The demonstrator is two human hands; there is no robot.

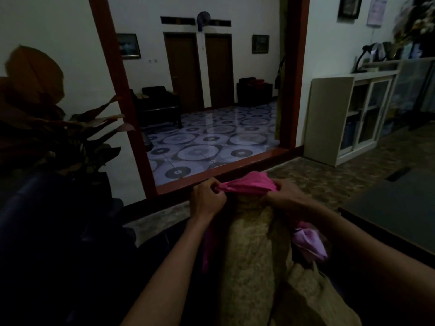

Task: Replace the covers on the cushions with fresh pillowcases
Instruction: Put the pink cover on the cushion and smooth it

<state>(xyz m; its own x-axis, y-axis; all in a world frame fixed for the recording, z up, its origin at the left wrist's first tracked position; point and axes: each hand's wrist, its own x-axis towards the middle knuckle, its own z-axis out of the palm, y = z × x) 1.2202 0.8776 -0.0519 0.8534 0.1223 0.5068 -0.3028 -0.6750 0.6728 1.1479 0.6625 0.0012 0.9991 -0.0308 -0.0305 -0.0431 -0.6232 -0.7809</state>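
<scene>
Two hands work one cushion in a dim room. The left hand (207,198) is fisted, fingers pinching the bunched left end of a pink pillowcase (249,183). The right hand (286,196) is curled closed on the right end of the same pink cloth, so the fabric stretches taut between the fists, across the top of the cushion (251,250). The cushion is tan, patterned, standing upright between the forearms in the lower centre of the view, its lower part running out of frame. More pink cloth hangs down the cushion's left side below the left wrist, and a paler pink bunch (309,242) hangs at its right side under the right forearm. Cannot tell whether the pink fabric is already partly over the cushion or only bunched at its top edge. A dark table (397,208) sits to the right, apart from the hands. A plant (47,118) with large leaves stands at far left. A white glass-front cabinet (353,118) stands against the right wall. Ahead, a red-framed doorway (294,74) opens onto a room with circle-patterned floor tiles (207,142).
</scene>
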